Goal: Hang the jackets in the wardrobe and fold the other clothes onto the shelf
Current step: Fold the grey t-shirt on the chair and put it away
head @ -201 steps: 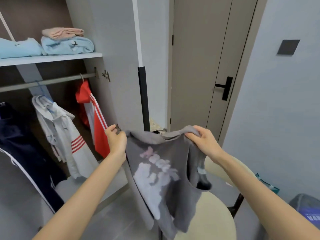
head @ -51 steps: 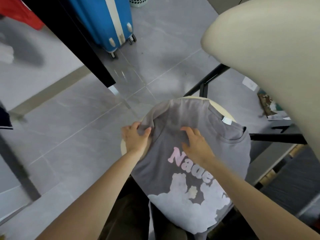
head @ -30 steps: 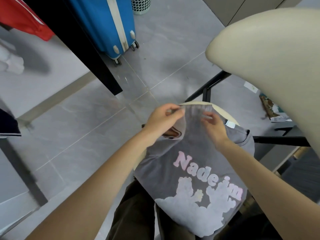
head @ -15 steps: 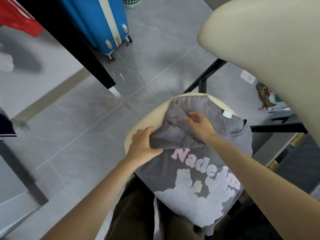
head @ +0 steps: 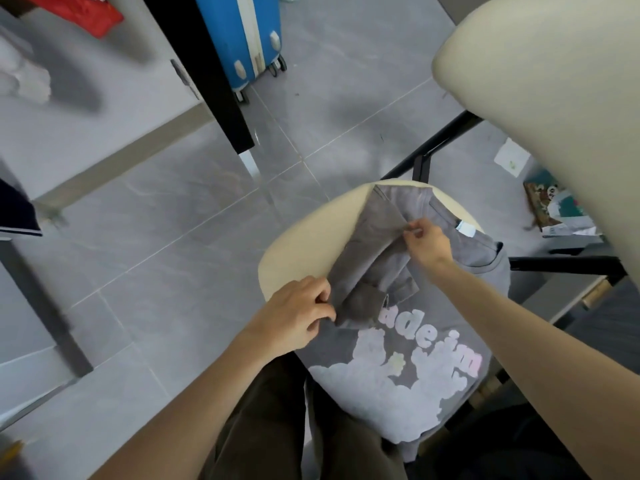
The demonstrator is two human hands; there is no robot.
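Note:
A grey T-shirt (head: 398, 368) with pink lettering and a pale print lies front-up on the cream chair seat (head: 301, 247). Its left side and sleeve are folded in over the chest. My left hand (head: 294, 317) pinches the lower end of that folded flap at the seat's left edge. My right hand (head: 427, 242) pinches the upper end of the fold, just below the collar and its white label. The shirt's hem hangs over the seat's front edge.
The cream chair back (head: 554, 109) fills the upper right. A blue suitcase (head: 246, 39) stands beyond the black wardrobe door edge (head: 214, 84). A red jacket (head: 86, 15) hangs at top left. Papers and boxes (head: 557, 209) lie on the grey tile floor at right.
The left side of the shirt has been folded further in across the chest, now covering the first letters of the print. Both hands shifted along the fold, the right one upward toward the collar.

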